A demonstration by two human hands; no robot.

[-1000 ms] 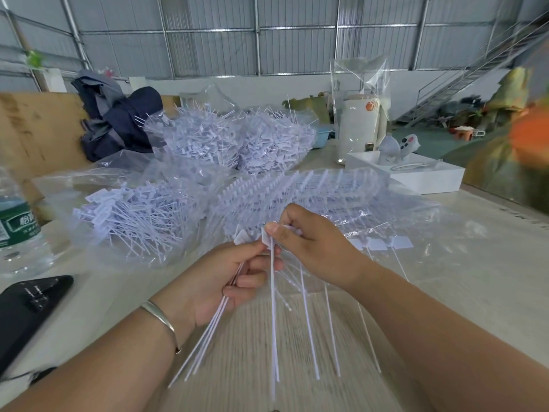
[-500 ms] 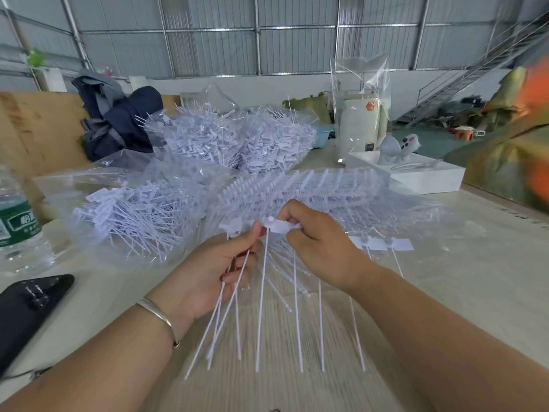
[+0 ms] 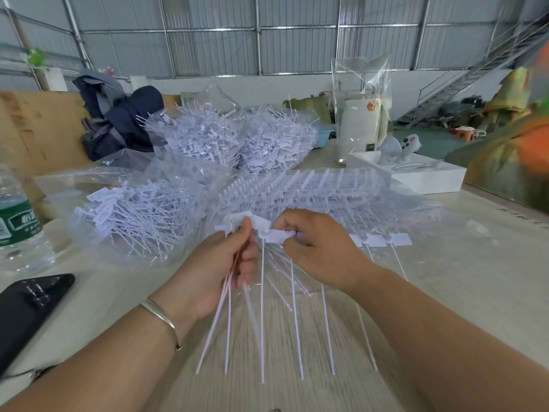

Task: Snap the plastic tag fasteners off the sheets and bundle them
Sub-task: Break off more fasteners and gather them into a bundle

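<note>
White plastic fastener (image 3: 277, 235) at frame centre, stem hanging toward bottom edge, head pinched by right hand (image 3: 315, 248) w/ left hand (image 3: 221, 270), gripping the bundle (image 3: 234, 292), touching it.

Bright, even daylight with soft, faint shadows. Wide-angle lens bends the edges. Orange-green shape (image 3: 531, 144) at right is motion-blurred; tabletop (image 3: 490, 263) looks pale and washed.

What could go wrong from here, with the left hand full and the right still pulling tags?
1. The left hand grips its bundle near the heads only; the tails splay, so fasteners could slip out.
2. The right hand pinches one flag on the sheet; a skewed pull might bend it.
</note>
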